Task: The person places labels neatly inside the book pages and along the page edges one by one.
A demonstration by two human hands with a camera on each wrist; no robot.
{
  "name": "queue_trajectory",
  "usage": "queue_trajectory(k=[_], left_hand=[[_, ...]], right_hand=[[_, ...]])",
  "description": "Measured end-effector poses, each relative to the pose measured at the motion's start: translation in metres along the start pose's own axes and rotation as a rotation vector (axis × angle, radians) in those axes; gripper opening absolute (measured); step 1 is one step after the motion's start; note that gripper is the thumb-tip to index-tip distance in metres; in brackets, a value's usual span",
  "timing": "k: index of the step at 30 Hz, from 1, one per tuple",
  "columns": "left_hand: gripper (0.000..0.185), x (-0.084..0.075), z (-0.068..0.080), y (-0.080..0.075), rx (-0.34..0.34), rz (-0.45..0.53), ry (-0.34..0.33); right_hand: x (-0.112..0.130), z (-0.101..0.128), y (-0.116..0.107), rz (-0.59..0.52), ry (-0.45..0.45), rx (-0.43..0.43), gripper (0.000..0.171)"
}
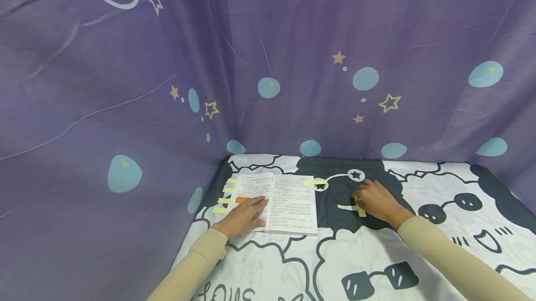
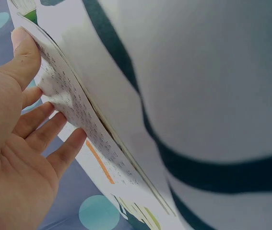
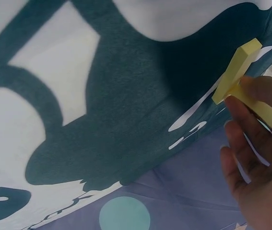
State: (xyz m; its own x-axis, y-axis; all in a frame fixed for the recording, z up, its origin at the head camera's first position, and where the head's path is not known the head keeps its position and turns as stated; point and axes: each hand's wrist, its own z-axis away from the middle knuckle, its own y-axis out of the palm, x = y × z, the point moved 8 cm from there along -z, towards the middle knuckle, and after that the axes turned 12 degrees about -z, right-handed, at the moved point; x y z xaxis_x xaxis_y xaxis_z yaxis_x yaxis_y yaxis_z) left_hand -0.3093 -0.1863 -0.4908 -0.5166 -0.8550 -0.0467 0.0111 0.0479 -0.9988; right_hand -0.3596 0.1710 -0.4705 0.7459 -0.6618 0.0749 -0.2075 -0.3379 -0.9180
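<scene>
Sticky-note pad (image 3: 241, 72) against right hand (image 1: 377, 201) fingers (image 3: 251, 103)

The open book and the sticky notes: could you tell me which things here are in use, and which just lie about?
In use:
left hand pressing flat on the open book
right hand pinching the yellow sticky-note pad
yellow tabs on the page edges

Lying about:
cartoon tablecloth
purple backdrop
</scene>
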Motion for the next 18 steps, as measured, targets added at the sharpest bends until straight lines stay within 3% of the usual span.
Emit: queue_trajectory(k=[13,18], left_hand=[[0.072,-0.0015,0.0002,-0.0032,0.006,0.006,0.002],[0.072,-0.0011,0.0007,-0.0024,0.01,0.009,-0.005]], right_hand=[[0.005,-0.0053,-0.0026,0.046,0.051,-0.067,0.015],[0.0078,-0.0064,0.0024,0.105,0.071,-0.049,0.018]])
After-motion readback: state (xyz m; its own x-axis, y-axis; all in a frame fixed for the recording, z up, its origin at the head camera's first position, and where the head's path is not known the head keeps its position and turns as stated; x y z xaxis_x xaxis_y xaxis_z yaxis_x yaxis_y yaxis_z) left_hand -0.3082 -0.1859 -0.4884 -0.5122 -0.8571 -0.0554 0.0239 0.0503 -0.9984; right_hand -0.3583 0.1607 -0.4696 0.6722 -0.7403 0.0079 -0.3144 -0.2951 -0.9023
